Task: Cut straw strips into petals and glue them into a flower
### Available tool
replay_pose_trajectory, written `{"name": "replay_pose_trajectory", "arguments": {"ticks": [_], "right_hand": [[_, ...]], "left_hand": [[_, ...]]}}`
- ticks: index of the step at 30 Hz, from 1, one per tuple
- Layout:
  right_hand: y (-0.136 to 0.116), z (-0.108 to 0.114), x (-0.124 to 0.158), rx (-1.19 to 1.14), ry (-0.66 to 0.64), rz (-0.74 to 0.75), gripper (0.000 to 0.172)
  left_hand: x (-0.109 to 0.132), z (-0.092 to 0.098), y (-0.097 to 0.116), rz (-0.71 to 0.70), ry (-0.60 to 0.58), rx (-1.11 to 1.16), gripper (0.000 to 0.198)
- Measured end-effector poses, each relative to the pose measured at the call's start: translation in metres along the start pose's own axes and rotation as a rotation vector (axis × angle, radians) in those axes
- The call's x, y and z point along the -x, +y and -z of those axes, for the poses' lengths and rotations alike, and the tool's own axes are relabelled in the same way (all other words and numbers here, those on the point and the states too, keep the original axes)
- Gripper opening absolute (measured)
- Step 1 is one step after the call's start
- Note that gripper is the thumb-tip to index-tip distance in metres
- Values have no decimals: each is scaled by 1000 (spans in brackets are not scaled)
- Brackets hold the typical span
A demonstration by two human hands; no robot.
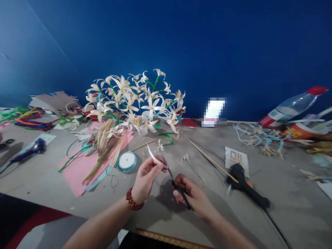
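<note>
My left hand [148, 174], with a red bead bracelet at the wrist, pinches a thin, curved whitish strip [153, 156] between thumb and fingers. In my right hand [190, 193] is a pair of scissors [169, 173] with black handles. Their blades point up and left, close beside the strip's lower end; whether they touch it I cannot tell. Beyond my hands a small pale flower [161, 145] lies on the grey table [160, 218]. A roll of white ribbon [127, 161] on a light-blue spool sits left of my left hand.
Many pale handmade flowers [151, 107] on green stems stand at the back. Pink paper [72, 173] with dry husks [103, 141] lies left. A black glue gun [243, 186], a wooden stick [212, 160] and a tilted plastic bottle [290, 107] are right. Another blue glue gun [28, 152] lies far left.
</note>
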State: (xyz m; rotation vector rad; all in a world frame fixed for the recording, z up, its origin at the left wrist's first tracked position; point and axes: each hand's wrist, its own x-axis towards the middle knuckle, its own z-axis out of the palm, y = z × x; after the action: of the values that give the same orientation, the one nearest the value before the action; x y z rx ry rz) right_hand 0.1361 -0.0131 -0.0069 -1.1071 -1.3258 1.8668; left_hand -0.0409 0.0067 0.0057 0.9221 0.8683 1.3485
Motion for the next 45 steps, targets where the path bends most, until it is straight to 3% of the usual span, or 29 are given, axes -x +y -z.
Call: {"name": "replay_pose_trajectory", "arguments": {"ticks": [14, 23, 35, 45], "right_hand": [[11, 5, -2, 43, 27, 42, 49], [5, 5, -2, 20, 85, 13, 50], [-8, 21, 0, -3, -61, -22, 52], [-4, 26, -2, 48, -52, -34, 46]], "left_hand": [[-3, 3, 2, 50, -36, -15, 14], [-3, 6, 3, 60, -43, -81, 17], [-5, 2, 10, 118, -136, -182, 26], [-5, 6, 12, 61, -178, -295, 25]]}}
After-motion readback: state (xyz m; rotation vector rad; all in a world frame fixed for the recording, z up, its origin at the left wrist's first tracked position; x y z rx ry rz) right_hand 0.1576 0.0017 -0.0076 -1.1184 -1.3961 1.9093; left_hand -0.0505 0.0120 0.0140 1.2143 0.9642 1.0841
